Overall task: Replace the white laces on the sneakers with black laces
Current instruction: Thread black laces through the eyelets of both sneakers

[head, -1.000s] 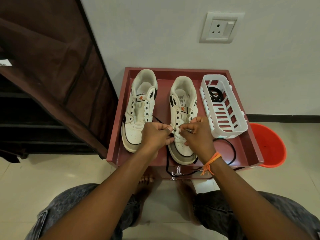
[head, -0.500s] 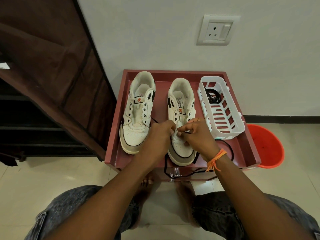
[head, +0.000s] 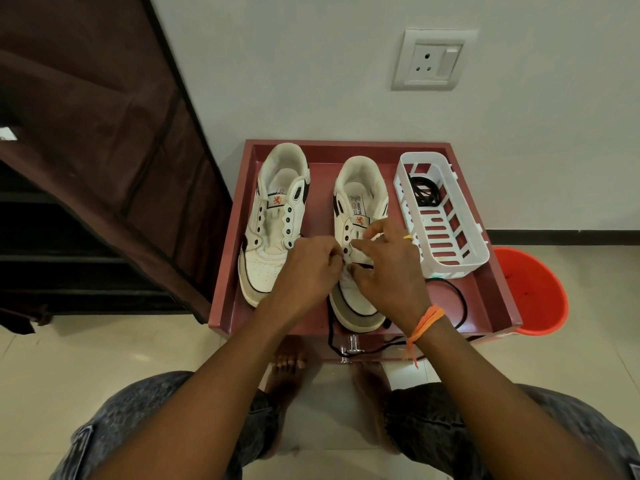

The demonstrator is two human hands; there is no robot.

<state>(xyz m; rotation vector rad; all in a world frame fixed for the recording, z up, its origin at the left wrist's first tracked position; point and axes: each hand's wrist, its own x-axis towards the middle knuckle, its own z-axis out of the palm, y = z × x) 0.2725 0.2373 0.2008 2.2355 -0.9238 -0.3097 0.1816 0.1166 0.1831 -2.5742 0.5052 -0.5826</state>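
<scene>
- Black cord is what your fingertips are working: your left hand (head: 306, 271) has thumb and forefinger pinched together at the lowest eyelets of the right sneaker (head: 358, 244), apparently on the black lace (head: 462, 303), though the pinch itself is too small to confirm.
- Your right hand (head: 388, 268) rests over the same eyelet row with its fingers spread and partly curled; whether any of them grip the lace I cannot tell.
- Both hands meet at the near end of the lacing, which suggests you are seating the first crossing before working toward the tongue.
- The lace's slack runs to the right in a loop on the tray floor, and another stretch hangs over the near edge by the drawer knob (head: 351, 348), out of the way of your fingers.
- The left sneaker (head: 277, 223) sits just beside, eyelets bare; no white laces show on either shoe.
- Both shoes stand toes toward you in the red tray (head: 228, 278), which keeps them steady and square.
- The white basket (head: 460, 251), on the right of the tray, holds a coiled black lace (head: 424, 192) at its far end, probably for the other shoe.
- An orange bucket (head: 533, 292) stands on the floor to the right; it looks empty.
</scene>
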